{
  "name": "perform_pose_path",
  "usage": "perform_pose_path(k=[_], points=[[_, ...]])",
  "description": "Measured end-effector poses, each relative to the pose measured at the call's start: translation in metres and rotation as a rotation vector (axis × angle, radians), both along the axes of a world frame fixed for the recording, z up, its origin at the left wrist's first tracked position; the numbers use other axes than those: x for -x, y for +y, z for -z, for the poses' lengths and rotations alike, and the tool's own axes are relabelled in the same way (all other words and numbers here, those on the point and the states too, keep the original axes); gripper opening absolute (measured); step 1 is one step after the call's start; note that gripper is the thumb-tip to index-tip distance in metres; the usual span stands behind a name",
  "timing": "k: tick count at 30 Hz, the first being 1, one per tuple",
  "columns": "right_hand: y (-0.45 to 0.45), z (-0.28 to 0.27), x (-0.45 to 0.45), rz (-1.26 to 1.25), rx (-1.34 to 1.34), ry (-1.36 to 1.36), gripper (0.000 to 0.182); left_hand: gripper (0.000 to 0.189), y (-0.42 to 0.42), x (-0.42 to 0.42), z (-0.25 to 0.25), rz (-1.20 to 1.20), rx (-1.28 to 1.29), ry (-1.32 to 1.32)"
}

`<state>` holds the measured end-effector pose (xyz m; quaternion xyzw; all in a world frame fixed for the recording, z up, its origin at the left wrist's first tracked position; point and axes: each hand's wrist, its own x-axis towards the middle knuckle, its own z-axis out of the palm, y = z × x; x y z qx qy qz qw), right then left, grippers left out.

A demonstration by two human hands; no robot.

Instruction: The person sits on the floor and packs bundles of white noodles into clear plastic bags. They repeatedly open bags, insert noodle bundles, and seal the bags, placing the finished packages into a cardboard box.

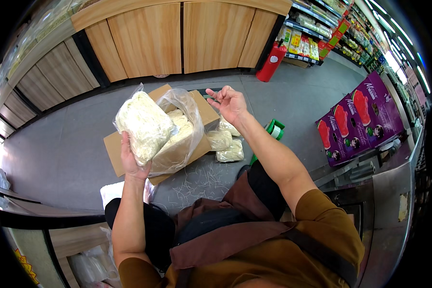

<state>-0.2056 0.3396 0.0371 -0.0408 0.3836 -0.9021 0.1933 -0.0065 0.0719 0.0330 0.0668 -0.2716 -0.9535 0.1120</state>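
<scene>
My left hand (134, 158) holds a clear plastic bag of pale noodles (144, 122) from below, lifted over the left side of an open cardboard box (115, 151). A clear plastic liner (190, 108) stands up out of the box, with more loose noodles (181, 124) inside it. My right hand (230, 102) is raised beyond the box's right flap, fingers apart and nothing in them. Beneath my right forearm, several packed bags of noodles (219, 140) lie on the floor against the box.
Noodle scraps (198, 183) litter the floor before my knees. A stack of white plastic bags (111, 192) lies by my left knee. A green tape dispenser (275, 129), purple melon cartons (360, 118) and a red fire extinguisher (271, 63) stand rightward. Wooden cabinets (147, 39) line the far side.
</scene>
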Motion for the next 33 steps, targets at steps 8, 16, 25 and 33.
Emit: perform_pose_path(k=[8,16,25,33], points=[[-0.004,-0.002,-0.002,-0.018,-0.023,-0.015,0.015,0.057,-0.001,0.000,0.004,0.002,0.000,0.005],[-0.006,-0.002,-0.002,-0.024,-0.035,-0.041,0.014,0.055,0.000,0.002,0.005,0.022,-0.022,0.041],[-0.009,0.008,0.003,-0.031,0.092,-0.025,0.011,0.055,0.000,0.001,0.004,0.025,-0.004,0.037],[-0.012,0.008,0.001,-0.084,0.065,-0.005,0.009,0.055,0.000,0.001,0.006,0.012,0.019,0.004]])
